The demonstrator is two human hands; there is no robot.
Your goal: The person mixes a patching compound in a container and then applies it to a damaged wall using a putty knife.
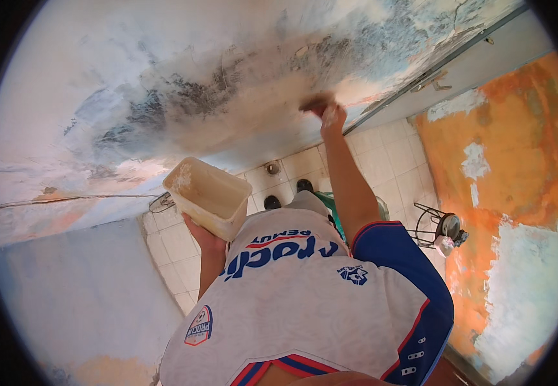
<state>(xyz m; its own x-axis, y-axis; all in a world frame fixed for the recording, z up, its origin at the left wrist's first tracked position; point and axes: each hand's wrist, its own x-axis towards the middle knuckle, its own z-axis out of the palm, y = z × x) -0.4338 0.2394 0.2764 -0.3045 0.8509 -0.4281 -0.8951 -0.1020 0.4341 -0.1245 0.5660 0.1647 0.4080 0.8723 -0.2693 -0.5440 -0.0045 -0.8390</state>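
My left hand (205,235) grips a cream rectangular plastic tub (196,213) from beneath and the side. The tub tilts so that its inside shows, with pale smears on the walls. Stretched out to the wall, my right hand (334,119) is closed on a flat dark tool (316,101), blurred by motion, so its exact kind cannot be made out. The tool is at the patchy wall (227,122), whose surface has dark, blue-grey and beige blotches, most of them to the left of my right hand.
A metal-framed stool (428,226) with items on top stands at right, before an orange wall (511,154) with white patches. Something green (335,215) is partly hidden behind my body. White floor tiles (382,151) include a round drain (272,168). A cable (73,200) runs along the left.
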